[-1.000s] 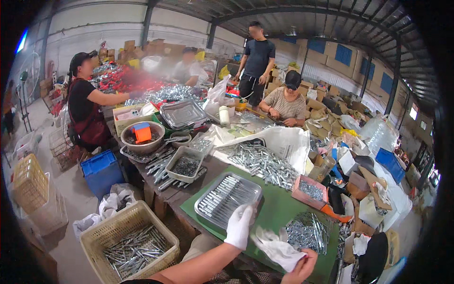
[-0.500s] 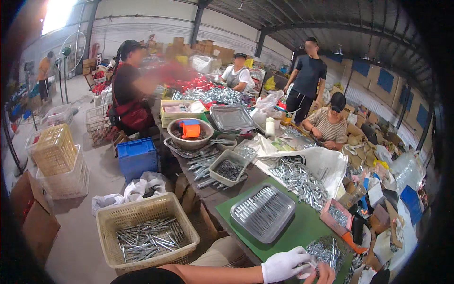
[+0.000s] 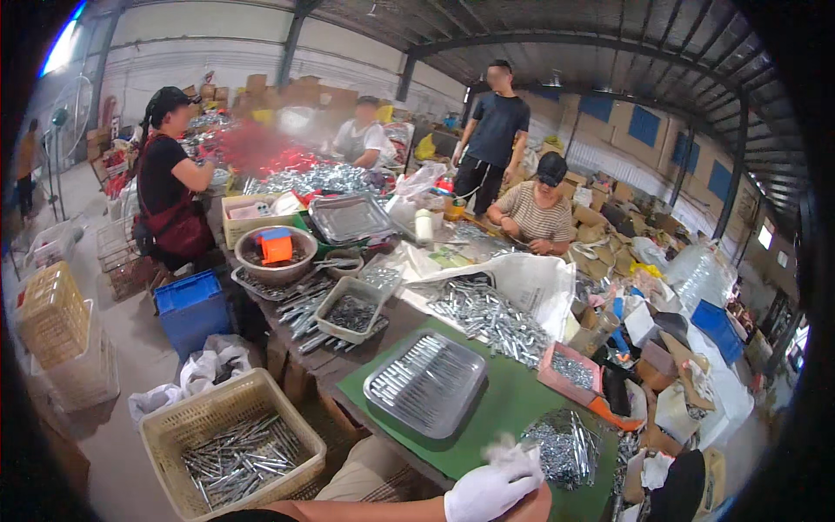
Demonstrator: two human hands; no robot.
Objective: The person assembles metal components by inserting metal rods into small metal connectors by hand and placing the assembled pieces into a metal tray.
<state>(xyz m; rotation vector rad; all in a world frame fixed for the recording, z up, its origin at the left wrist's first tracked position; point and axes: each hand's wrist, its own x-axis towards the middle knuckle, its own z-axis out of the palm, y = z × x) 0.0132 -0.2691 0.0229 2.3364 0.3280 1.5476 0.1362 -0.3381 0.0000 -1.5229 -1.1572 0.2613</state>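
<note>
A tray (image 3: pixel 426 383) lies near the surface's (image 3: pixel 509 404) front edge, a bag of screws (image 3: pixel 564 445) to its right. A basket (image 3: pixel 230 444) stands on the floor, left of the surface.

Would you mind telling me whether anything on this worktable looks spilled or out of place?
Metal parts lie loose in a heap on the white sheet, outside the steel tray. More rods stick out beyond the table's left edge. Nothing looks damaged.

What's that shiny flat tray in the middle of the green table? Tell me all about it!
The metal tray is a shallow rectangle with rounded corners and a raised rim, silvery and shiny like steel. It lies flat, turned slantwise, on the green mat that covers the table. Rows of small silvery metal rods lie side by side in it. No hand touches it; the white-gloved left hand is nearer the person, at the picture's lower edge.
</note>
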